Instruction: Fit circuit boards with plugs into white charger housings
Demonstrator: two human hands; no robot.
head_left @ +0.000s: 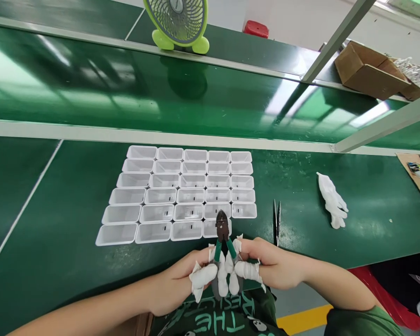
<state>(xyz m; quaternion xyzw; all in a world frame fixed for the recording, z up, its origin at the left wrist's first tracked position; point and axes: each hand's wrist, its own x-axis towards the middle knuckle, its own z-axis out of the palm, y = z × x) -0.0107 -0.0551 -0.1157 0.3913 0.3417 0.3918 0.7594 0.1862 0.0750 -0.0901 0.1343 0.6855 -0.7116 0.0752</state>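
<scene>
A pair of diagonal cutters [222,227] with dark jaws and green-and-grey handles points away from me at the table's front edge. My left hand [185,275] is closed on one handle, and my right hand [262,266] is closed on the other. White wraps cover several fingertips of both hands. Just beyond the cutters stand rows of small white plastic bins [191,196]; many hold tiny dark pieces, too small to name. The cutter jaws hide part of the nearest right bin. To the right of the bins lies a pair of tweezers [276,221].
A white glove [332,200] lies on the green table [297,186] at the right. Above the back of the table runs a shelf with a green fan [178,21] and a cardboard box [371,70]. A brown board [415,175] with small parts sits at the far right.
</scene>
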